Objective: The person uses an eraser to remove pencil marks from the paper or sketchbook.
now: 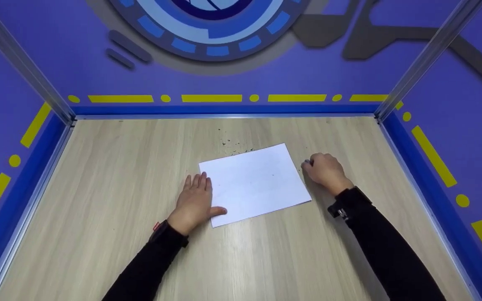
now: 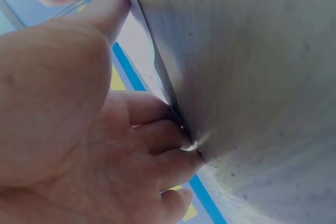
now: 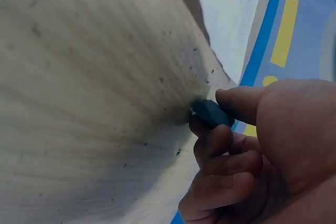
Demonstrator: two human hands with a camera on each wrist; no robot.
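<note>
Two black sleeves (image 1: 383,246) reach in from the near edge of the wooden table (image 1: 111,175), one to each side of a white sheet of paper (image 1: 255,182). That sheet lies flat near the middle of the table, turned a little so that its far right corner points toward the back wall. The left hand (image 1: 195,202) lies flat with straight fingers on the table at the sheet's near left corner, and its thumb rests on the paper's edge; the left wrist view shows the thumb (image 2: 107,3) pressing there and the fingertips touching the wood. It holds nothing. The right hand (image 1: 326,169) rests just beside the sheet's right edge, curled into a loose fist. The right wrist view shows its thumb and fingers pinching a small dark teal object (image 3: 211,113), whose tip touches the table; what the object is cannot be told. Small dark specks (image 1: 234,144) are scattered on the wood just beyond the sheet's far edge. Nothing stands between either hand and the paper. Purple walls (image 1: 454,108) with yellow dashes and dots close the table in on three sides, with a blue band at their foot and metal posts in the back corners. A round blue and grey emblem (image 1: 211,29) is on the back wall.
</note>
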